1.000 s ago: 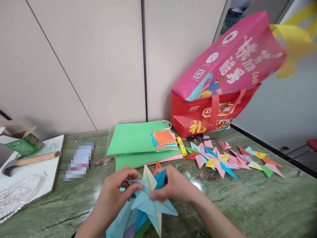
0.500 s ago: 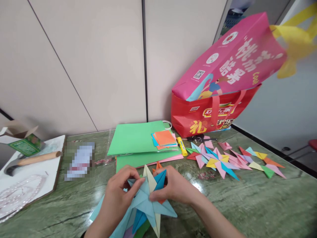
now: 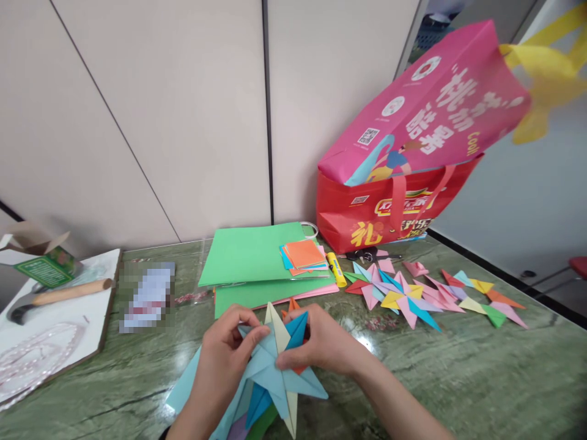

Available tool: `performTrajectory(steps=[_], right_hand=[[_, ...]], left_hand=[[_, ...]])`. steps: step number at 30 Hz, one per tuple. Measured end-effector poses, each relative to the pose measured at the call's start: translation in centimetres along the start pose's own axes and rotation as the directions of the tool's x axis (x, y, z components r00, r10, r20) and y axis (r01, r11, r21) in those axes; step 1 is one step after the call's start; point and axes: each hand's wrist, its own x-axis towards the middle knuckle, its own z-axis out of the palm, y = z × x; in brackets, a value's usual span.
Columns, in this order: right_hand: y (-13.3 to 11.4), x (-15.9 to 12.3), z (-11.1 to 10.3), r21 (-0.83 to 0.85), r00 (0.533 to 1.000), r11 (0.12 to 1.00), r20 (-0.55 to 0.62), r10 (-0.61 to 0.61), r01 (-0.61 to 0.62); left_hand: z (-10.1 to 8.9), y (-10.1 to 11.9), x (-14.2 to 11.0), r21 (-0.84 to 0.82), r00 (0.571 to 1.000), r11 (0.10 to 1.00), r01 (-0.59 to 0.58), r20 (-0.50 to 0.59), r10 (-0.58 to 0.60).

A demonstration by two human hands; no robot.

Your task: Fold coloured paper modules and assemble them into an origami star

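A folded paper star in light blue, darker blue and cream is held up between my two hands. My left hand pinches a light blue point at the star's upper left, thumb on the front. On the upper right, my right hand grips the star by a blue point, its thumb pressed near the centre and the other fingers behind. Below and behind the star lie purple and green papers, partly covered. An orange folded point shows behind the star, and a light blue sheet lies beside my left wrist.
Green paper sheets lie at the back, with small coloured squares on top and a yellow glue stick alongside. Several folded stars spread to the right, before a red bag. A wooden-handled tool rests on a white board at left.
My left hand and wrist have shifted slightly to the right. Both hands keep their hold on the paper star, which stays almost still.
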Motion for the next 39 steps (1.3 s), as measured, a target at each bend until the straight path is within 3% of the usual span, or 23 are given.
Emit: performTrajectory(steps=[5,9,15,21,26,35,39], right_hand=[[-0.1,0.0,0.0,-0.029,1.0,1.0,-0.001,0.01,-0.01],[0.2,0.0,-0.2,0.013,1.0,1.0,0.022,-0.001,0.0],[0.7,0.2,-0.6,-0.031,0.999,1.0,0.039,-0.003,0.004],[0.7,0.1,-0.6,-0.051,0.999,0.999,0.044,0.003,-0.001],[0.2,-0.1,-0.3,-0.117,0.999,0.992,-0.018,0.037,-0.039],[0.4,-0.1,0.2,-0.365,0.989,0.931,-0.123,-0.083,0.033],[0.6,0.0,0.3,-0.413,0.98,0.907,-0.136,-0.147,0.079]], left_hand=[[0.1,0.3,0.0,-0.044,0.996,0.995,0.093,-0.005,-0.093],[-0.5,0.4,0.2,-0.12,0.99,0.984,0.134,0.063,-0.127],[-1.8,0.4,0.5,-0.064,0.981,0.995,-0.082,0.169,0.092],[-2.2,0.5,0.5,0.056,0.971,0.984,-0.169,0.18,0.157],[-2.0,0.4,0.2,0.217,0.942,0.929,-0.3,0.22,0.253],[-1.6,0.4,-0.6,0.436,0.929,0.832,-0.343,0.288,0.232],[-1.6,0.5,-0.7,0.451,0.915,0.811,-0.374,0.325,0.241]])
